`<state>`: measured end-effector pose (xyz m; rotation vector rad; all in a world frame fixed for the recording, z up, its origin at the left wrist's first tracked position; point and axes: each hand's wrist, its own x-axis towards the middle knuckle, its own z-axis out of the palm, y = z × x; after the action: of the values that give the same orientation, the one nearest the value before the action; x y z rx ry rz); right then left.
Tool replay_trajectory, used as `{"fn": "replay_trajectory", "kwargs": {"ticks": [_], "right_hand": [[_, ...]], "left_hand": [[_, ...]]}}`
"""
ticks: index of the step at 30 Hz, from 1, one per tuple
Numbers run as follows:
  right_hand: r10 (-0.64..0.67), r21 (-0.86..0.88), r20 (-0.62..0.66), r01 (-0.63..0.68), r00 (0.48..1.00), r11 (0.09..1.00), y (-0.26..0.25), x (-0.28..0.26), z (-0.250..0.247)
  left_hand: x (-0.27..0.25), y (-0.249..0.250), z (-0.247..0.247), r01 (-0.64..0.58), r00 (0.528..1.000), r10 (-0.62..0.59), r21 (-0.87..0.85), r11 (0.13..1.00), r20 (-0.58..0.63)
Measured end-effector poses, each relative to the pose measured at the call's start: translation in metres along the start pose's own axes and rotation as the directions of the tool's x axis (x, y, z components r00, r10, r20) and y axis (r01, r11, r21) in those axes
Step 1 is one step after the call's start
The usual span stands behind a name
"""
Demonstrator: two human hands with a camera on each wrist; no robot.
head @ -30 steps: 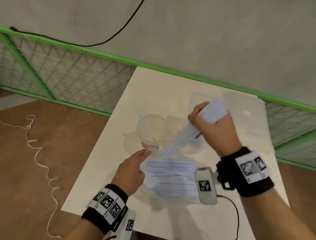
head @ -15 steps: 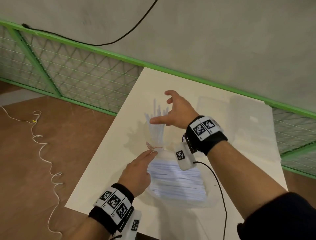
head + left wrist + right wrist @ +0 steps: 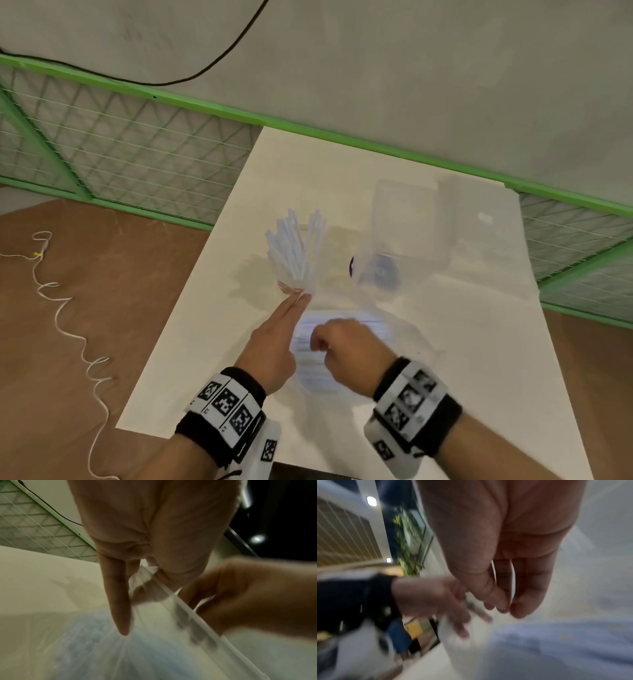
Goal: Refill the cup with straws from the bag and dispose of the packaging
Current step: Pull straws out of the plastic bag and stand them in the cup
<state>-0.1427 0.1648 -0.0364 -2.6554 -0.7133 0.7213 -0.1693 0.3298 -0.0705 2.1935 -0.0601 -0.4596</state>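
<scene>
A bunch of straws (image 3: 296, 251) already stands fanned out in the cup (image 3: 291, 284), so I judge the refill partly done. Plenty more straws still lie in the clear bag (image 3: 404, 329) flat on the bench (image 3: 479, 342) just in front of me, so the rest of the filling and throwing away the packaging are both still to do.

My left hand (image 3: 272, 346) lies with straight fingers along the bag's left edge, fingertips right at the foot of the cup; in the left wrist view a fold of the plastic sits caught between thumb and fingers, though blur keeps me from being sure how firmly. My right hand (image 3: 346, 346) hangs over the mouth of the bag with fingers loosely curled and holding nothing that I can make out.

Beyond the cup sits a clear plastic container (image 3: 407, 212) with something dark and bluish near its base, too hazy to name. A green mesh fence (image 3: 130, 150) runs behind the bench, and a white cord (image 3: 68, 325) trails on the floor to my left. The cup stands close to my left fingertips, so I think a careless reach could tip it.
</scene>
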Motion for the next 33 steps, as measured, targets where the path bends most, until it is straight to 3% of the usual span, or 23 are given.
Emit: {"fn": "replay_trajectory", "kwargs": {"ticks": [4,9,15,19,33], "right_hand": [[0.011,-0.157,0.069,0.000,0.998,0.988,0.011,0.002,0.050],[-0.008,-0.305,0.044,0.021,0.999,0.952,0.005,0.004,0.073],[0.074,-0.376,0.041,-0.053,0.996,0.925,0.002,0.005,0.084],[0.038,-0.436,-0.028,-0.046,0.999,0.899,0.002,0.007,0.093],[0.100,-0.528,0.062,-0.053,0.993,0.848,-0.007,-0.003,0.093]], "left_hand": [[-0.003,0.005,0.002,-0.004,1.000,0.004,-0.013,1.000,0.006],[-0.010,0.003,0.003,-0.026,1.000,0.026,0.006,1.000,-0.015],[-0.021,-0.003,0.003,-0.022,1.000,0.022,0.026,0.999,-0.009],[-0.023,-0.004,0.004,-0.021,1.000,0.022,0.023,1.000,-0.014],[-0.023,-0.002,0.005,-0.030,0.999,0.032,0.041,0.999,-0.028]]}}
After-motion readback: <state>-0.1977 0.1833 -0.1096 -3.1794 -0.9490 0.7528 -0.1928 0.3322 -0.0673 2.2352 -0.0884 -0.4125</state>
